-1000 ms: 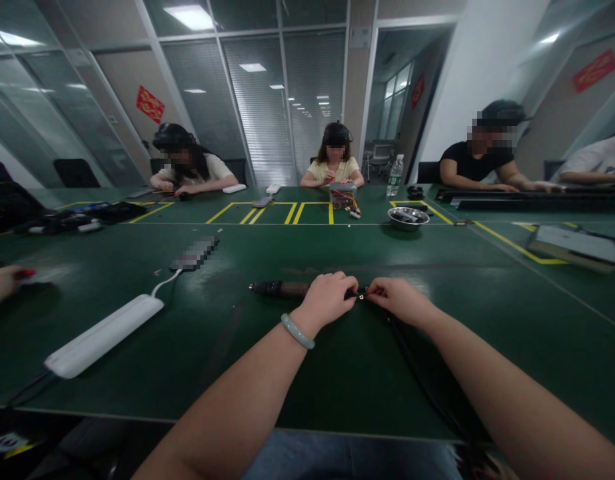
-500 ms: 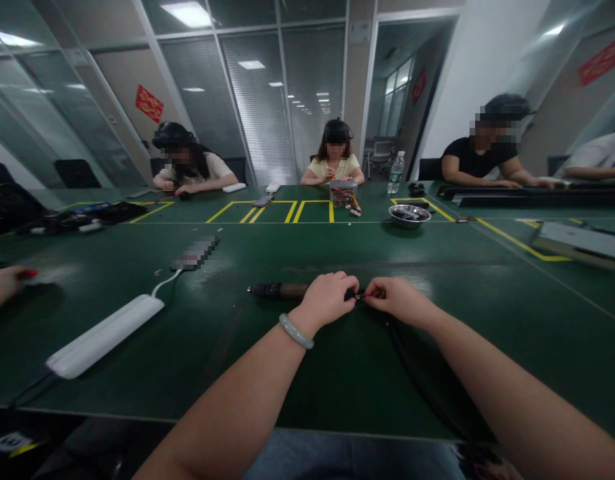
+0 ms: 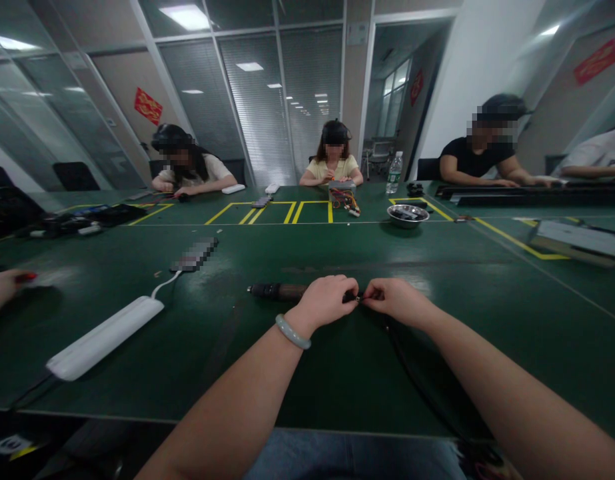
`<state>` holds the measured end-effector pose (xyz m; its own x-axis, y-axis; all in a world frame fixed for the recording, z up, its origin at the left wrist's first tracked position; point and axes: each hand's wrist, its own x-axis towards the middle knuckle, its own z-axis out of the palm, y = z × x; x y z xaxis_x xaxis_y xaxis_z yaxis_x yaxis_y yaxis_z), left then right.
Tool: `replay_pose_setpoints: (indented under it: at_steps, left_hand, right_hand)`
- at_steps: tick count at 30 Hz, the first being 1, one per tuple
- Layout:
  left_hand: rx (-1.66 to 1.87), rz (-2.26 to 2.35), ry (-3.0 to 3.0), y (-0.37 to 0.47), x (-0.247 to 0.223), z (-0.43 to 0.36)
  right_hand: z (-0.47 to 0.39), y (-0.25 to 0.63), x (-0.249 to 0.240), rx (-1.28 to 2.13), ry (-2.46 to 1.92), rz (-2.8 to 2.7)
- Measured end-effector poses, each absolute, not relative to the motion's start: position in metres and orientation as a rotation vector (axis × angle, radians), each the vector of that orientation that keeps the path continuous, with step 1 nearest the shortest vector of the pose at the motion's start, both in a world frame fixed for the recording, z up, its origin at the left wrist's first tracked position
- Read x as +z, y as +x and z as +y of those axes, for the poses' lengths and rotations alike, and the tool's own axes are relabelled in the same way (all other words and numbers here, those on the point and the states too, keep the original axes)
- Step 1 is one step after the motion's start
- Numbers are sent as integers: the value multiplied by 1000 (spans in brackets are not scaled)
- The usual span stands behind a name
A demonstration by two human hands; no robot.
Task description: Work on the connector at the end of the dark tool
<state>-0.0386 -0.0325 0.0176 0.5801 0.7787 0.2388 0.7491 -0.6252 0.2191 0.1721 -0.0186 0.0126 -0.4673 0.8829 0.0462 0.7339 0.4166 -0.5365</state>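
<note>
A dark, pen-shaped electric screwdriver point(image 3: 280, 291) lies across the green table, its metal tip pointing left. My left hand point(image 3: 326, 301), with a pale bangle at the wrist, is closed around its rear end. Just to the right, my right hand point(image 3: 394, 297) pinches the end of a black cable point(image 3: 404, 363). A small metallic bit shows between the two hands, where cable and screwdriver meet; whether they are joined I cannot tell. From my right hand the cable runs down toward the table's near edge.
On the left lie a white power strip point(image 3: 107, 337) and a phone point(image 3: 196, 255) on a white cord. Another person's hand point(image 3: 2, 290) reaches in at the left edge. Farther back stand a metal bowl point(image 3: 408, 217), a water bottle point(image 3: 394, 173) and a wired box point(image 3: 342, 192). Several people sit opposite.
Both my hands keep nearly the same place and grip at the screwdriver's rear end. The view has shifted very slightly.
</note>
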Motion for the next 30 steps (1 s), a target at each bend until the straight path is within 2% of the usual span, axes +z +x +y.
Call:
replay_pose_setpoints:
  at_steps: [18, 30]
  left_hand:
    - [471, 1406, 2654, -34, 13, -32]
    - [440, 1394, 2675, -33, 17, -34]
  right_hand:
    - [-18, 170, 13, 821, -1388, -2259]
    - [-21, 164, 18, 790, -1496, -2271]
